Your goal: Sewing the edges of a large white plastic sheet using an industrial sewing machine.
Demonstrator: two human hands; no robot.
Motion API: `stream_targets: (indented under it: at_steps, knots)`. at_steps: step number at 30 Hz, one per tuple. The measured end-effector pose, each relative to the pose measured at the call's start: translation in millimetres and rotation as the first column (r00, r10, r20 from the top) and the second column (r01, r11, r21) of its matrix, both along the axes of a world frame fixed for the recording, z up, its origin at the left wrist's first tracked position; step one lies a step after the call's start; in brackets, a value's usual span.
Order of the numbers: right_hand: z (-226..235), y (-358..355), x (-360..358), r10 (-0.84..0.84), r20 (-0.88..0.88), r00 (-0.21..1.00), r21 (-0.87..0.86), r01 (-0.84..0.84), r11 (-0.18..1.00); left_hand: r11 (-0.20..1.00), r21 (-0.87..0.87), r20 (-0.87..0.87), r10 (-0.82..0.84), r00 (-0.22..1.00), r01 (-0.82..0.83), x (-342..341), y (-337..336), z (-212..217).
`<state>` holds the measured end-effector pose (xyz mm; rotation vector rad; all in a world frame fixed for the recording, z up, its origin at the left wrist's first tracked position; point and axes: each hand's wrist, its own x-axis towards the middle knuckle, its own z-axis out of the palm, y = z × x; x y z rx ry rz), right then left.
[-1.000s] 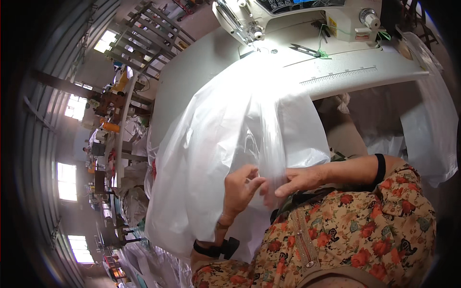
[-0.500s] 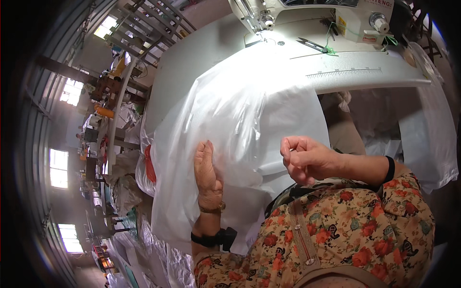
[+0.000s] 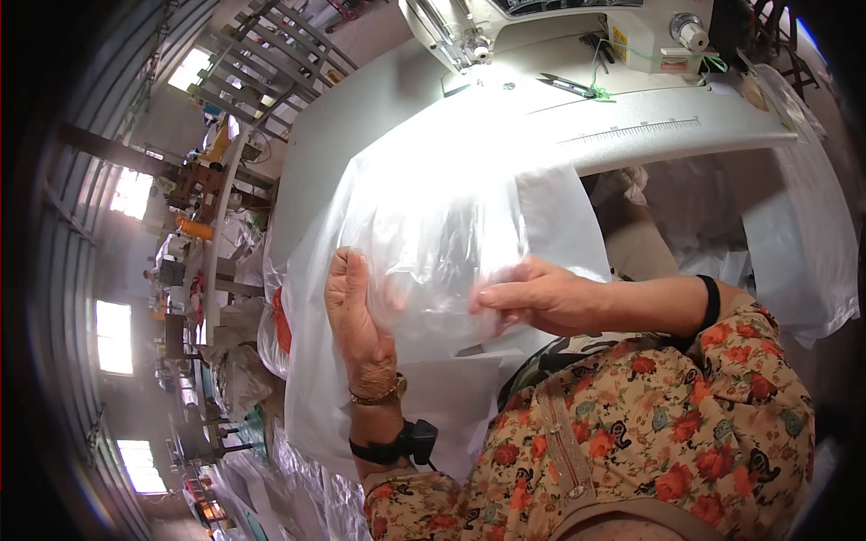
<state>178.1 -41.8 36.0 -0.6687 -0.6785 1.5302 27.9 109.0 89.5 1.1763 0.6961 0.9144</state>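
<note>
A translucent white plastic sheet spreads from under the sewing machine's needle area down over the table's front edge and my lap. My left hand grips its left part, the thumb on top and some fingers showing faintly through the plastic. On the right, my right hand pinches the sheet, its fingertips slightly blurred. Between the two hands the plastic is drawn into shiny folds. The sewing machine stands at the far side, its lamp glaring on the sheet under the needle.
Thread snips with green thread lie right of the needle. A ruler scale marks the table's front edge. More plastic sheeting hangs at the right. An orange-red bag and a cluttered workbench are at the left.
My right hand has moved left from above my lap and taken hold of the sheet. My left hand has shifted slightly left and up, and the folds between the hands have tightened.
</note>
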Motion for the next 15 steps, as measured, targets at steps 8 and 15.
stream_targets:
  at_steps: [8,15]
  knots:
    - [-41,-73,31,-0.193,0.102,0.976,-0.251,0.213,0.944,0.190,0.397,-0.909,0.213,0.357,0.898,-27,-15,-99]
    - [-83,-85,31,-0.431,0.080,0.899,-0.271,0.436,0.858,0.327,0.559,-0.829,0.208,0.519,0.762,-7,38,-125]
